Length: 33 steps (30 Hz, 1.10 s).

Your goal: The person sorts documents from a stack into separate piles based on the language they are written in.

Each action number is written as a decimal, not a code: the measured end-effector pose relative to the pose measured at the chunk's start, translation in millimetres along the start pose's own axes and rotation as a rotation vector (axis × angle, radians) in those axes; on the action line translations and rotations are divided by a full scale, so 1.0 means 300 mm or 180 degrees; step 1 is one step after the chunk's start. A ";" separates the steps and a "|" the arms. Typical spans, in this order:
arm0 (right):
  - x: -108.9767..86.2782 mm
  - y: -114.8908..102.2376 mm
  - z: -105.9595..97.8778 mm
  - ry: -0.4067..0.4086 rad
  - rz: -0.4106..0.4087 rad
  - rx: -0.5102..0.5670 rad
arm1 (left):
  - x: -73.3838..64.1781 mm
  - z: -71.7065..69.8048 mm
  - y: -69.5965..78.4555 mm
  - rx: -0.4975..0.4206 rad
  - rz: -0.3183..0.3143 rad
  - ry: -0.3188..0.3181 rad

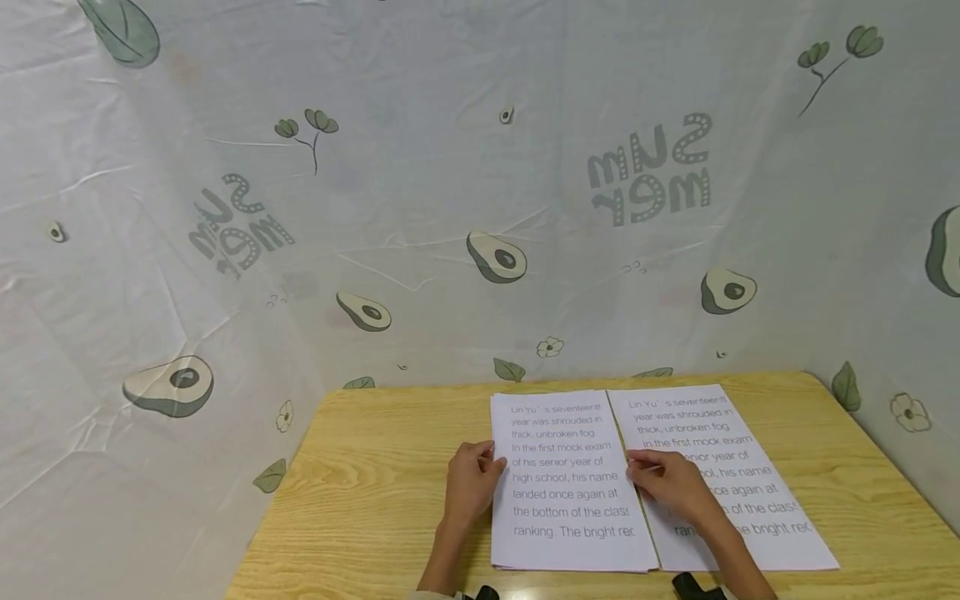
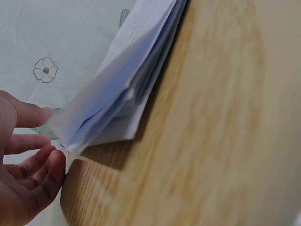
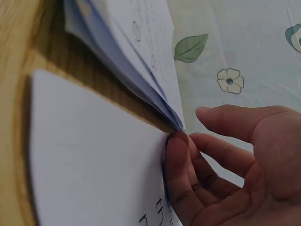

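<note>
Two stacks of white printed sheets lie side by side on a wooden table. My left hand (image 1: 470, 479) is at the left edge of the left stack (image 1: 566, 550), thumb and fingers by its side. In the left wrist view the fingers (image 2: 42, 165) are relaxed near the corner of the sheets (image 2: 106, 103), whose layers fan slightly apart. My right hand (image 1: 667, 483) reaches over the right stack (image 1: 780, 550) to the left stack's right edge. In the right wrist view its thumb (image 3: 225, 120) stands apart from the fingers, whose tips touch near the sheets' edge (image 3: 141, 70).
The wooden table (image 1: 375, 483) extends to both sides of the sheets. A pale cloth (image 1: 420, 192) printed with avocados, leaves and flowers hangs behind it and along the sides. Dark wrist devices (image 1: 693, 586) show at the bottom edge.
</note>
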State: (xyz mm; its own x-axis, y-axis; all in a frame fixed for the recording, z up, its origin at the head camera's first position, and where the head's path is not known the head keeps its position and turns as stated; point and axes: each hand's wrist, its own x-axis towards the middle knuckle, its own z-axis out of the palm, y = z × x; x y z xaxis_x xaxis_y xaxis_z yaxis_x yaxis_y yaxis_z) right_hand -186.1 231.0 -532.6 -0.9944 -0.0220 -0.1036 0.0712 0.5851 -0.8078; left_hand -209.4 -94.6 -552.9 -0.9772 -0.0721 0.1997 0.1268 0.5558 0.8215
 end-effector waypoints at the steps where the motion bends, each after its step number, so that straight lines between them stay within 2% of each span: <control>1: -0.001 0.000 0.003 0.0010 -0.0041 -0.0042 | -0.001 0.001 -0.002 0.0049 -0.0013 -0.0024; 8: 0.001 -0.009 0.009 0.0097 -0.0224 -0.0350 | -0.002 0.004 0.008 0.0263 0.0011 -0.0137; 16: -0.003 -0.027 0.016 0.0097 -0.0215 -0.0447 | -0.015 0.006 0.024 0.0330 -0.0062 -0.0135; 26: -0.007 -0.039 0.024 0.0163 -0.0223 -0.0437 | -0.018 0.010 0.036 0.0202 -0.0067 -0.0034; 33: -0.009 -0.035 0.031 0.0229 -0.0253 -0.0381 | -0.017 0.020 0.032 0.0017 0.0092 0.0037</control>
State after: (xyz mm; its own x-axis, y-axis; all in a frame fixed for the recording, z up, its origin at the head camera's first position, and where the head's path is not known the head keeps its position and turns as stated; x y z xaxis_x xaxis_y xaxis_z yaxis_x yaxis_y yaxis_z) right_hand -183.4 217.4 -529.3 -0.9999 -0.0164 0.0031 -0.0134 0.6763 -0.7365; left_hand -204.3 -84.1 -549.2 -0.9711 -0.0655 0.2294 0.1540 0.5623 0.8125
